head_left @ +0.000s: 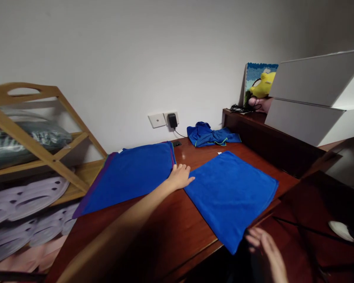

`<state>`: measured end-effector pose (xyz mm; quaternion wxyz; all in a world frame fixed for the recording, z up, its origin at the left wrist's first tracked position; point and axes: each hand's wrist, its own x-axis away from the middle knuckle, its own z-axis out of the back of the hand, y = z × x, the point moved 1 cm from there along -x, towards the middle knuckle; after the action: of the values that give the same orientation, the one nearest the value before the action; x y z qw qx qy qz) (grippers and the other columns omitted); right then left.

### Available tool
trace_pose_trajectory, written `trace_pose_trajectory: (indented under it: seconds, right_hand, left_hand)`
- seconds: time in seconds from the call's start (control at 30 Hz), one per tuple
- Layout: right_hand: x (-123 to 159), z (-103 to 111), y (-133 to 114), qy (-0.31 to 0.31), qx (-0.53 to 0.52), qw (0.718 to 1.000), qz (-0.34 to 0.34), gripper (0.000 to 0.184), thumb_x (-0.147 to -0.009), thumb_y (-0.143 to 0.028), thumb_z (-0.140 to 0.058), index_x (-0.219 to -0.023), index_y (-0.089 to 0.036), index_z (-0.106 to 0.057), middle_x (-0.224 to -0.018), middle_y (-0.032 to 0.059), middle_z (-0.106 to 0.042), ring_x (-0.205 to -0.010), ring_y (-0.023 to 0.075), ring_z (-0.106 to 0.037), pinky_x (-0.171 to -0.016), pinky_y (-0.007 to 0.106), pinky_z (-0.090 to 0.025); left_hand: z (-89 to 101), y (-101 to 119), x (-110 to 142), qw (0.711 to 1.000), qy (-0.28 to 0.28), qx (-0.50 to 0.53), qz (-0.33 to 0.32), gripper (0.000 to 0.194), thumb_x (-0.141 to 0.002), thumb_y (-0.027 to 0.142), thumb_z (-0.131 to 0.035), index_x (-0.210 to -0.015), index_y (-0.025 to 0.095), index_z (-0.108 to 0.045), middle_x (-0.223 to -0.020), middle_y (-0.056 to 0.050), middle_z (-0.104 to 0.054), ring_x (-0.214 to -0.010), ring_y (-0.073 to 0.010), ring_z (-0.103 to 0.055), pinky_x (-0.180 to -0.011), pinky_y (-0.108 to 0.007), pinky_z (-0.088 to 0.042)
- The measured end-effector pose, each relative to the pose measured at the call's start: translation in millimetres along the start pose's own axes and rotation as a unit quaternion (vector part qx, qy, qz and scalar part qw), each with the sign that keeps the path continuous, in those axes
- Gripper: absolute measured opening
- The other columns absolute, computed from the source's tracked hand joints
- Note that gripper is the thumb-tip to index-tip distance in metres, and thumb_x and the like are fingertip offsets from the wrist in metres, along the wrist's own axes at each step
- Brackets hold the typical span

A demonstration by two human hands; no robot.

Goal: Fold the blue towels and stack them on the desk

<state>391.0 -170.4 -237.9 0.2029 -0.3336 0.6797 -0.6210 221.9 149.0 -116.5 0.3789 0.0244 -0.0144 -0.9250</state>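
My left hand (pixel 180 177) rests at the right edge of a stack of blue cloths (pixel 132 169). Its fingers are bent over that edge, its thumb is apart, and nothing shows in its grip. Purple trim runs along the stack's sides. To the right, one blue cloth (pixel 230 192) lies spread flat at an angle, its near corner hanging past the table's front edge. Beside that corner is my right hand (pixel 265 247), slightly blurred, fingers loosely bent and apart with no cloth between them. Farther back lies a crumpled blue cloth (pixel 209 135) with green edging.
The reddish-brown wooden table (pixel 162 220) meets the wall, where a black power adapter (pixel 172 120) is plugged in. White boxes (pixel 306 86) sit on a raised ledge at right. At left stands a wooden rack (pixel 73 114) holding pale clogs (pixel 41 192).
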Motion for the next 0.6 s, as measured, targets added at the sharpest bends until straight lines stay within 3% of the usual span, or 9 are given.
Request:
trace_pose_trajectory:
  seconds: [0.07, 0.13, 0.23, 0.3, 0.4, 0.47, 0.6]
  right_hand:
    - [25.8, -34.0, 18.7, -0.053, -0.096, 0.984, -0.141, 0.054, -0.076, -0.067, -0.052, -0.098, -0.019, -0.057, -0.094, 0.0099, -0.067, -0.078, 0.0245, -0.066, -0.053, 0.032, -0.051]
    - [34.9, -63.1, 19.8, -0.098, -0.123, 0.966, -0.203, 0.053, -0.072, -0.067, -0.058, -0.081, -0.015, -0.06, -0.075, 0.0079, -0.067, -0.06, 0.0193, -0.064, -0.044, 0.026, -0.045]
    - [32.7, -81.7, 3.4, -0.089, -0.13, 0.97, -0.184, 0.047, -0.066, -0.058, -0.07, -0.065, -0.013, -0.058, -0.058, 0.0047, -0.063, -0.05, 0.0149, -0.06, -0.04, 0.021, -0.038]
    - [31.2, -79.4, -9.8, -0.064, -0.138, 0.977, -0.149, 0.044, -0.063, -0.054, -0.074, -0.064, -0.013, -0.059, -0.057, 0.0046, -0.063, -0.049, 0.0143, -0.058, -0.041, 0.022, -0.039]
    - [32.4, -65.2, -30.3, -0.045, -0.135, 0.986, -0.092, 0.039, -0.064, -0.05, -0.075, -0.067, -0.014, -0.062, -0.06, 0.0045, -0.064, -0.049, 0.0133, -0.055, -0.045, 0.024, -0.042]
    - [32.0, -52.6, -47.2, -0.033, -0.129, 0.989, -0.06, 0.035, -0.065, -0.047, -0.075, -0.069, -0.015, -0.063, -0.062, 0.0041, -0.065, -0.051, 0.0136, -0.054, -0.047, 0.025, -0.044]
    - [21.0, -28.8, -94.7, -0.032, -0.131, 0.991, -0.016, 0.028, -0.067, -0.04, -0.075, -0.075, -0.016, -0.063, -0.066, 0.0039, -0.066, -0.053, 0.0135, -0.055, -0.05, 0.025, -0.046]
  left_hand:
    - [3.4, -9.3, -0.8, 0.996, -0.066, 0.053, 0.029, 0.042, -0.08, 0.05, -0.054, -0.102, 0.014, -0.054, -0.102, -0.017, -0.063, -0.1, -0.035, -0.054, -0.089, -0.05, -0.031]
    - [5.5, -13.2, -3.9, 0.988, -0.109, 0.094, 0.049, 0.039, -0.076, 0.05, -0.06, -0.096, 0.017, -0.053, -0.093, -0.011, -0.065, -0.093, -0.0319, -0.058, -0.087, -0.048, -0.033]
    - [7.2, -12.8, -8.2, 0.983, -0.128, 0.117, 0.064, 0.034, -0.068, 0.048, -0.067, -0.069, 0.018, -0.052, -0.07, -0.003, -0.061, -0.078, -0.0273, -0.059, -0.08, -0.043, -0.036]
    - [8.5, -11.5, -8.4, 0.979, -0.128, 0.141, 0.069, 0.04, -0.065, 0.047, -0.069, -0.054, 0.018, -0.044, -0.057, 0.0, -0.053, -0.071, -0.0239, -0.057, -0.076, -0.039, -0.038]
    - [14.5, -9.1, -1.6, 0.967, -0.117, 0.217, 0.06, 0.045, -0.067, 0.053, -0.065, -0.052, 0.018, -0.041, -0.052, 0.004, -0.047, -0.062, -0.0166, -0.053, -0.064, -0.029, -0.038]
    - [21.9, -6.4, 8.1, 0.923, -0.114, 0.36, 0.076, 0.045, -0.067, 0.057, -0.064, -0.056, 0.018, -0.043, -0.053, 0.004, -0.048, -0.054, -0.013, -0.051, -0.053, -0.025, -0.036]
    - [47.9, 3.1, 36.0, 0.742, -0.048, 0.657, 0.121, 0.036, -0.061, 0.04, -0.076, -0.071, 0.018, -0.05, -0.058, 0.002, -0.055, -0.048, -0.0112, -0.053, -0.047, -0.023, -0.038]
